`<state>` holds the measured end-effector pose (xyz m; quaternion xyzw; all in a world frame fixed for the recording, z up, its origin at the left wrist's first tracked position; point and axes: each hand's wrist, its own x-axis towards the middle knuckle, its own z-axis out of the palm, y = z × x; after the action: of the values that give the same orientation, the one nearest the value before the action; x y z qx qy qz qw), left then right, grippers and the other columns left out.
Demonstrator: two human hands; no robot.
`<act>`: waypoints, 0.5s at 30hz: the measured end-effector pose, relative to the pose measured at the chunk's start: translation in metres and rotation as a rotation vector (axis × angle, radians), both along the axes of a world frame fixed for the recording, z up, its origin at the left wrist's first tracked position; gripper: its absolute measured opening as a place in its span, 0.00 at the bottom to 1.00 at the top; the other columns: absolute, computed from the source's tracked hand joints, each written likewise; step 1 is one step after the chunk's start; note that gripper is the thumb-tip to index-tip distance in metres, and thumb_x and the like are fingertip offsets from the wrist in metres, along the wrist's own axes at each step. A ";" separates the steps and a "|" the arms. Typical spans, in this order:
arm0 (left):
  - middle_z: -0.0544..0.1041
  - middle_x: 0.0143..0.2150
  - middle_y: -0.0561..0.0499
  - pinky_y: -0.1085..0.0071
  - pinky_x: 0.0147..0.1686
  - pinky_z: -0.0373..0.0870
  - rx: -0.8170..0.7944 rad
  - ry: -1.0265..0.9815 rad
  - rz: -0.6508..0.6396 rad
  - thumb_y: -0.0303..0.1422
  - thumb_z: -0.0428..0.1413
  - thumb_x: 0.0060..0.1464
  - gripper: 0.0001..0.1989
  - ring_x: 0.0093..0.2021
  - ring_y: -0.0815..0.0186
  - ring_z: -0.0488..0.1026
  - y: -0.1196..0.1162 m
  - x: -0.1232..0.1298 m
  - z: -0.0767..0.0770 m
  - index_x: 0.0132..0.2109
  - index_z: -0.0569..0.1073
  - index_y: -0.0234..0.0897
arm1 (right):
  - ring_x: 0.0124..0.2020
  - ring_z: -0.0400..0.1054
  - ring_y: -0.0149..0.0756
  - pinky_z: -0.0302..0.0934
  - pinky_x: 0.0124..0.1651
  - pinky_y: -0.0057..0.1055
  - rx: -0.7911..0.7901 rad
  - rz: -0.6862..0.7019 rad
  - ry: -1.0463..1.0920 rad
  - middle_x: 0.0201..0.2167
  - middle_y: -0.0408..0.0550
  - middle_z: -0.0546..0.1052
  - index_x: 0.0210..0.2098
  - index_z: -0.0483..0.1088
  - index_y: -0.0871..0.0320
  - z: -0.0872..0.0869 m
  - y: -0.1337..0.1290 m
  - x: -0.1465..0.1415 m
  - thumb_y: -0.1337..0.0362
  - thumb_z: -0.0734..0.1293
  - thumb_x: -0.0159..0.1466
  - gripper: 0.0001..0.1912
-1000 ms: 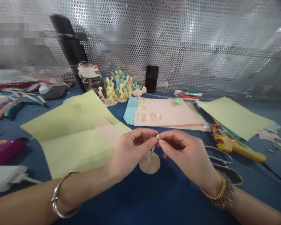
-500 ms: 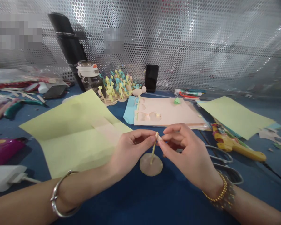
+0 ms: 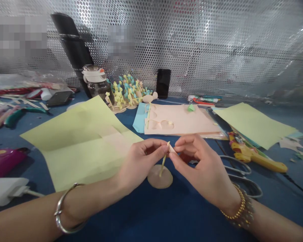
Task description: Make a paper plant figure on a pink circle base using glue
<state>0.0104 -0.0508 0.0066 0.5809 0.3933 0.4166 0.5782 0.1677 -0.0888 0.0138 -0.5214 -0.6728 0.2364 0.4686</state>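
My left hand (image 3: 141, 161) pinches a thin yellow paper stick (image 3: 163, 161) between thumb and forefinger. The stick's lower end leans down to a round beige paper disc (image 3: 160, 177) lying on the blue mat (image 3: 146, 215). My right hand (image 3: 202, 161) is just to the right, its thumb and forefinger on a small pale paper piece (image 3: 171, 149) at the stick's top. A silver bangle circles my left wrist, and gold beaded bracelets circle my right.
A pale green sheet (image 3: 78, 141) lies left of my hands, and a pink sheet with round cut-outs (image 3: 181, 121) lies ahead. To the right are scissors (image 3: 239, 171) and a yellow glue gun (image 3: 252, 158). Paper models (image 3: 123, 92), a jar (image 3: 97, 82) and a phone (image 3: 163, 83) stand behind.
My right hand has risen slightly and its upper fingers have spread, showing more of the pale paper piece. The stick now leans a little more, and the disc sits slightly further left.
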 end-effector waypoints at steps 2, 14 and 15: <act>0.79 0.32 0.53 0.77 0.35 0.68 0.003 -0.012 -0.002 0.37 0.58 0.55 0.09 0.34 0.70 0.74 0.000 -0.001 0.000 0.34 0.77 0.35 | 0.24 0.74 0.27 0.67 0.25 0.18 -0.067 0.033 0.050 0.28 0.39 0.77 0.39 0.64 0.53 0.001 0.002 0.003 0.64 0.67 0.62 0.08; 0.76 0.31 0.55 0.76 0.38 0.67 0.010 -0.139 0.104 0.37 0.60 0.54 0.09 0.34 0.72 0.70 0.002 -0.007 -0.003 0.35 0.76 0.36 | 0.18 0.69 0.25 0.66 0.24 0.23 -0.580 0.319 0.431 0.26 0.46 0.78 0.32 0.73 0.59 0.007 0.012 0.025 0.53 0.59 0.68 0.19; 0.76 0.31 0.55 0.76 0.39 0.67 0.011 -0.155 0.099 0.37 0.60 0.54 0.08 0.34 0.72 0.70 0.002 -0.007 -0.003 0.35 0.76 0.36 | 0.18 0.69 0.26 0.66 0.25 0.23 -0.601 0.327 0.443 0.24 0.45 0.77 0.31 0.73 0.60 0.007 0.012 0.025 0.53 0.59 0.68 0.19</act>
<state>0.0033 -0.0487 0.0036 0.5298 0.3734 0.4905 0.5825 0.1928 -0.0764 0.0210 -0.4579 -0.5306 0.6004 0.3851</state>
